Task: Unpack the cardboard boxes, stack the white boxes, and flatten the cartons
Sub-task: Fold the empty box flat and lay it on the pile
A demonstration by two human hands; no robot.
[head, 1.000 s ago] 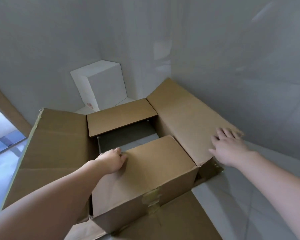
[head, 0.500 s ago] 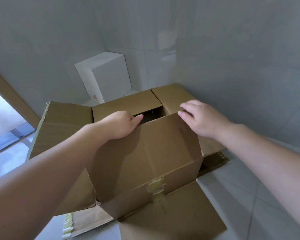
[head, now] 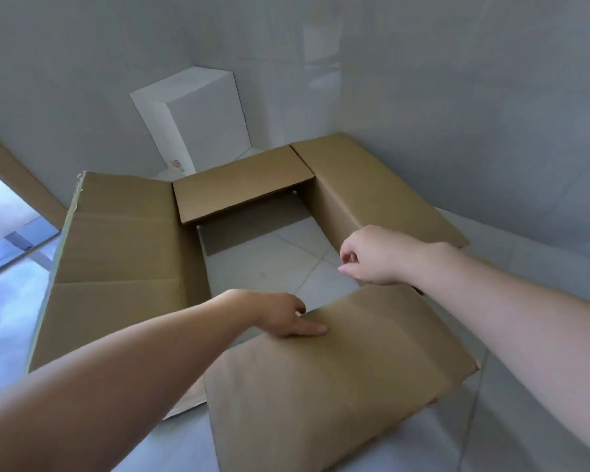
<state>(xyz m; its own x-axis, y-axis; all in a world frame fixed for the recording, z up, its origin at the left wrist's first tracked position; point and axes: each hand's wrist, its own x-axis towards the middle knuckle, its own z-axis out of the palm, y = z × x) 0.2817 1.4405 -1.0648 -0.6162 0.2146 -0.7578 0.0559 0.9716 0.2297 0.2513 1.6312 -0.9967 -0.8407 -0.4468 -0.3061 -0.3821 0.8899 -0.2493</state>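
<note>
Pressing near flap point(head: 338, 376) | left hand point(head: 283, 316) flat | right hand point(head: 372, 257) curled

I see a carton point(head: 123, 253) of matt brown corrugated cardboard, its flaps creased and a little rough at the edges. Behind the carton stands a white box point(head: 201, 120), smooth and faintly satin. Inside the carton, floor tiles point(head: 269, 264) show pale and glossy. Beyond it, the walls point(head: 457, 80) look smooth, grey and reflective.

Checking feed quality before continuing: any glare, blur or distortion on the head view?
Head view: even soft daylight; faint reflections on the glossy wall tiles; wide-angle bending at the edges; carton, white box, left hand and right hand all sharp.
</note>
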